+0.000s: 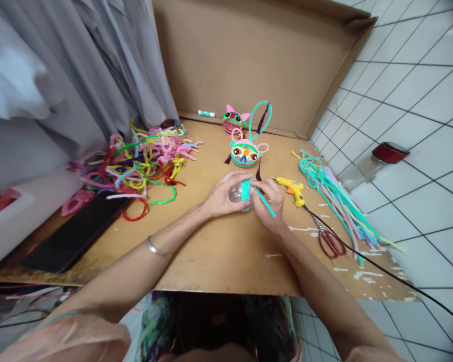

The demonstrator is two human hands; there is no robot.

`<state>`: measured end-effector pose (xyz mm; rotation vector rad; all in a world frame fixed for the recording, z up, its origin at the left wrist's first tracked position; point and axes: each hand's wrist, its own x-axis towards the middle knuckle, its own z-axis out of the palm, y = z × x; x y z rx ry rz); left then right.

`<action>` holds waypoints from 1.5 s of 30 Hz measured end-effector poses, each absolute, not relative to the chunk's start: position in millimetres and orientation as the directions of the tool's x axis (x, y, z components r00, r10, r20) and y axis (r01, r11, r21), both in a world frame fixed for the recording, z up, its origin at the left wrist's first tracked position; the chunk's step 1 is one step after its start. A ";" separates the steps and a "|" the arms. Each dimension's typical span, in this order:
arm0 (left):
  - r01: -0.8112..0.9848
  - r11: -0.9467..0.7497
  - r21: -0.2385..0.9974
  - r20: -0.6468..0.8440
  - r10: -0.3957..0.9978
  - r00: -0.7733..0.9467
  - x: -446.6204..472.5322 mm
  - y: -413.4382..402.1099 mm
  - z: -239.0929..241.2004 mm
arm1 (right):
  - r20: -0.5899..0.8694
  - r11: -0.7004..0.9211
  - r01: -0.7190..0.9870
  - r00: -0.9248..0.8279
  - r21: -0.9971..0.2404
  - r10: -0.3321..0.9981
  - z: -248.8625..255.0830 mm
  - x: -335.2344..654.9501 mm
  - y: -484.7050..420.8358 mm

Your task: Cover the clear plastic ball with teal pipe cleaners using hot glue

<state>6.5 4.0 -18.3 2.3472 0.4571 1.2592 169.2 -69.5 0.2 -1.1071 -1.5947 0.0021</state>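
1. Head view: both forearms reach in from the bottom corners and meet around mid-table, so the arms make a kind of tent shape over the wooden table (pixel 211 256). Silver bracelet (pixel 156 248) on the left wrist, btw.
2. Left hand (pixel 222 193) comes in from the left, back of the hand up, curled in a loose C. Fingers arch over the far side, thumb sits along the near side, opened about as wide as the clear ball (pixel 235 193) it's got hold of.
3. Right hand (pixel 274 199) is bent in toward the ball from the right, thumb and index bunched close together in a pinch on the loose teal strip (pixel 265 203). Other fingers look folded under; can't really tell how tightly.
4. Ball's right between the two hands, nearer than the decorated round figure (pixel 245 155) and left of the yellow glue gun (pixel 291 189). It's roundish, so no obvious long axis.
5. Teal band (pixel 245 191) on the ball runs near-to-far across it, basically straight up and down from this angle.
6. Loose strip is pretty straight, slanting from the pinch down toward the near right, free end aimed roughly at the red-handled scissors (pixel 331 244). Can't tell if it joins the band; fingers hide that bit.
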 end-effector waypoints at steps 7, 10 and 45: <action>0.116 -0.828 0.549 0.650 0.511 0.563 5.5 2.0 -16.9 | 0.745 0.544 0.622 0.098 -0.563 0.660 -0.7 168.5 -69.2; 0.116 -0.833 0.541 0.650 0.502 0.570 5.3 2.7 -16.7 | 0.735 0.533 0.615 0.114 -0.581 0.669 0.0 167.0 -70.0; -0.081 -0.460 0.884 0.413 0.687 0.598 13.1 -5.7 -22.4 | 0.563 0.343 0.536 0.323 -0.772 0.761 -12.8 184.6 -49.3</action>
